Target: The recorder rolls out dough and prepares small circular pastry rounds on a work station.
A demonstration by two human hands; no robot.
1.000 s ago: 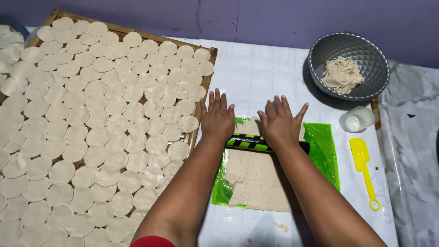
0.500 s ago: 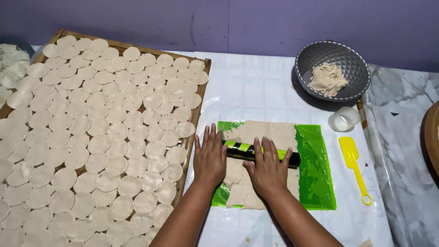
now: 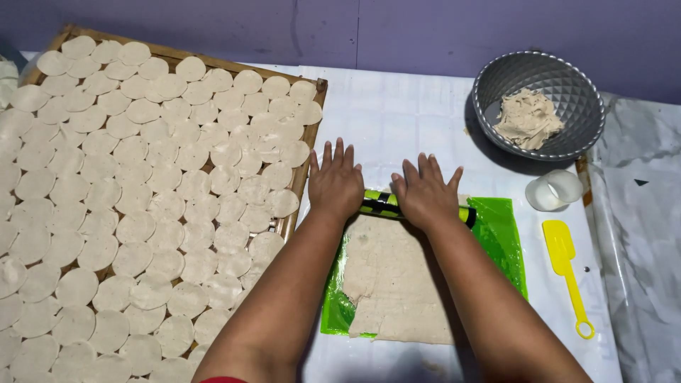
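Dough sheet [image 3: 397, 284], pale beige and faintly speckled, lies rolled thin and roughly rectangular on a glossy green plastic mat [image 3: 504, 241], its near edge ragged and a crack running in from its left side. At its far end a smooth cylindrical roller [image 3: 379, 204], green with black bands, lies crosswise on the dough. Both hands press flat on top of that roller, fingers spread and pointing away: the left hand [image 3: 335, 183] over its left part, the right hand [image 3: 425, 193] over its right part, gripping nothing. Right of the mat a yellow plastic spatula [image 3: 565, 266] with a loop at its handle end rests on the white table covering [image 3: 397, 120], and a small translucent cup [image 3: 553, 190] lies on its side just beyond it. To the left, a wooden-framed tray [image 3: 294, 213] is packed with overlapping thin dough rounds [image 3: 142, 191], matte and floury. Farthest back, a grey metal bowl [image 3: 574, 89] with a faceted inner wall holds crumpled dough scraps [image 3: 526, 119].
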